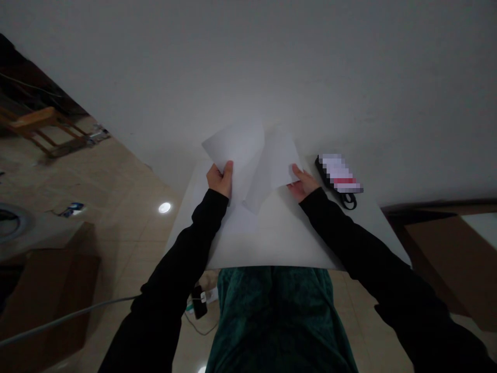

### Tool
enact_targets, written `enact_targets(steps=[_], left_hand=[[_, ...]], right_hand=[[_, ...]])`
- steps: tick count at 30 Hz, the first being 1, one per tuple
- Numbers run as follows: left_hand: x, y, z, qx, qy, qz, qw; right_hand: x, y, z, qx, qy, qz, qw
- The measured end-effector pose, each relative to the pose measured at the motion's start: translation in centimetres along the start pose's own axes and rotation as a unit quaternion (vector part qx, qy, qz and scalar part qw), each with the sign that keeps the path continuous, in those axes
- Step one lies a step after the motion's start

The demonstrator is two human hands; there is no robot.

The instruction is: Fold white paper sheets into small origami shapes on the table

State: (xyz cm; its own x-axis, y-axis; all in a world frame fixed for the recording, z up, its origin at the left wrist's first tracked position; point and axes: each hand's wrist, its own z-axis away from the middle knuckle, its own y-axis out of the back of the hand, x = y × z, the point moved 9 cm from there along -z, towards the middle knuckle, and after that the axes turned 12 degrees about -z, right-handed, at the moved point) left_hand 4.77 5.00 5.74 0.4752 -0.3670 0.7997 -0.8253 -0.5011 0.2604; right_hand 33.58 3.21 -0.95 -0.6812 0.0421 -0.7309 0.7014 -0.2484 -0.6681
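Note:
A white sheet of paper (254, 160) is held up over a white table (287, 238), bent along a crease in the middle. My left hand (220, 178) pinches its left edge, thumb on the front. The sheet's right edge is gripped by my right hand (304, 184). Both arms wear black sleeves.
Black scissors (348, 199) and a dark flat object (337, 173) lie on the table at the right. A white wall stands behind the table. On the tiled floor are a cardboard box (46, 295) at the left, a cable (70, 317) and a phone (199, 303) below the table's edge.

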Motion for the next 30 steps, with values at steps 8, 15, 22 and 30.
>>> enact_targets(steps=[8,15,22,30], left_hand=[[0.3,0.3,0.3,0.027,0.015,0.016,0.999],[0.1,0.0,0.9,0.035,0.025,0.022,0.999],[0.2,0.1,0.9,0.025,0.023,0.017,0.999],[0.0,1.6,0.1,0.101,0.013,0.047,0.994]], right_hand=[[2.3,-0.1,0.3,0.007,-0.004,-0.043,0.999],[0.5,0.4,0.3,0.053,0.054,-0.010,0.997],[-6.6,2.9,-0.8,0.125,0.205,0.211,0.948],[-8.5,2.6,-1.3,0.092,0.223,0.211,0.947]])
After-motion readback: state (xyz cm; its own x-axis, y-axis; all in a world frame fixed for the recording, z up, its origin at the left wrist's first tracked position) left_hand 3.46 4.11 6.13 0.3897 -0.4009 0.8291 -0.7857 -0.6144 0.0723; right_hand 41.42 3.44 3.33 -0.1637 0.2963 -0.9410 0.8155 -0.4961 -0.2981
